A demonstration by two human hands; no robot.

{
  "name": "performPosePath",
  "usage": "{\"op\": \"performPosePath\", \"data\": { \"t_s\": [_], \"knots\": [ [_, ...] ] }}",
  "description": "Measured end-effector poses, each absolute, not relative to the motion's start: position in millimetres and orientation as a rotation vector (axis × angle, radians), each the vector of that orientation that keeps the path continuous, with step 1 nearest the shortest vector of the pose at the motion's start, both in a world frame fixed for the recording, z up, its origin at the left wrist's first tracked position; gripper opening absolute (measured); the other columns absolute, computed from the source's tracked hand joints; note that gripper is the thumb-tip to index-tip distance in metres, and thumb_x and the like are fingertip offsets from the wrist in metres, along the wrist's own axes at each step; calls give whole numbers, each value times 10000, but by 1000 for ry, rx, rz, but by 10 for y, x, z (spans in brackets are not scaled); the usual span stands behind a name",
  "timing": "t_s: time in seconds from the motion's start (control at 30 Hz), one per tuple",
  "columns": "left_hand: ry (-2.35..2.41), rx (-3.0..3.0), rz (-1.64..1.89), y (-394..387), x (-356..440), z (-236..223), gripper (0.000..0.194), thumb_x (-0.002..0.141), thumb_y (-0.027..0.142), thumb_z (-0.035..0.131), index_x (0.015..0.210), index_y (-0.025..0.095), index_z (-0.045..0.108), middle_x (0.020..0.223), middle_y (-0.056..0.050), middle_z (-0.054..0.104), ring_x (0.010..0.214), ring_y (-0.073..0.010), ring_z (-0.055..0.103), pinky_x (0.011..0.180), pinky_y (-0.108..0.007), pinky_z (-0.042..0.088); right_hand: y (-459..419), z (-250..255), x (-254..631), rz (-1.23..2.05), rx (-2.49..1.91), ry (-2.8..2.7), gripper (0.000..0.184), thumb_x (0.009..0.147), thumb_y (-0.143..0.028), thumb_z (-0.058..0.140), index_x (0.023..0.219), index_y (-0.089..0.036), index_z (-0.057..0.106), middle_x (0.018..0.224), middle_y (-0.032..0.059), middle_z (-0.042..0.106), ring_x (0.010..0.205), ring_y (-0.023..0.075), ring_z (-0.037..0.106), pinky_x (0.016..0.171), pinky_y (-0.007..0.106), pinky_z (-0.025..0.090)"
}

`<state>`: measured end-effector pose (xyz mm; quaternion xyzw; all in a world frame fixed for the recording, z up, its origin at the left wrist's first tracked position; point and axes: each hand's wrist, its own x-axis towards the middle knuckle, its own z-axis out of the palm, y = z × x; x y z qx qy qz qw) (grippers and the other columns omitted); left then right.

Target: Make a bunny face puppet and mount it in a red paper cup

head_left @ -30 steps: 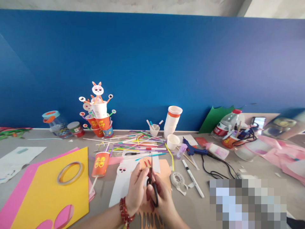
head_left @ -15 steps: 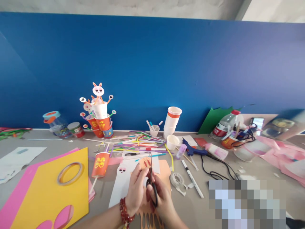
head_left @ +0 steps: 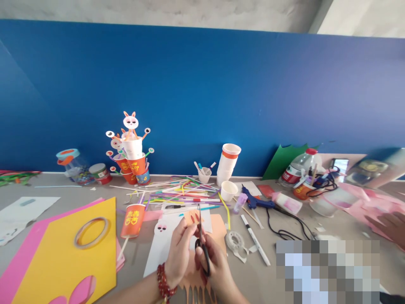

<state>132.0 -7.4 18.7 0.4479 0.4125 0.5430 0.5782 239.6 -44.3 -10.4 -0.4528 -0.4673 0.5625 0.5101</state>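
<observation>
Black scissors are gripped in the right hand, their blades upright at the edge of a small orange paper pinched by the left hand. Both hands are close together, over an orange sheet and a white sheet. Just right lie a tape roll and a marker; left, a red cup stands beside a yellow sheet. Beyond, straws lie heaped before a cup stack.
</observation>
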Motion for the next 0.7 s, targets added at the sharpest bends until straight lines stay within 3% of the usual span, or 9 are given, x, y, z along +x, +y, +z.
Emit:
{"op": "performPosePath", "data": {
  "t_s": [0.27, 0.7],
  "knots": [
    [939, 1033, 1292, -68, 1315, 219, 235, 867, 365, 609, 734, 171, 612, 742, -11, 639, 742, -175, 591, 720, -268, 475, -449, -98, 2397, 1366, -1094, -1111, 565, 801, -687, 609, 1003, -161, 558, 541, -63, 502, 336, 30, 315, 300, 135, 267],
    [932, 1090, 1282, -45, 1287, 300, 217, 869, 327, 581, 725, 175, 638, 768, -20, 656, 803, -190, 608, 764, -268, 477, -425, -96, 2441, 1383, -1053, -1137, 518, 786, -690, 624, 856, -193, 495, 519, -72, 481, 332, 33, 309, 300, 137, 237]
  ]
}}
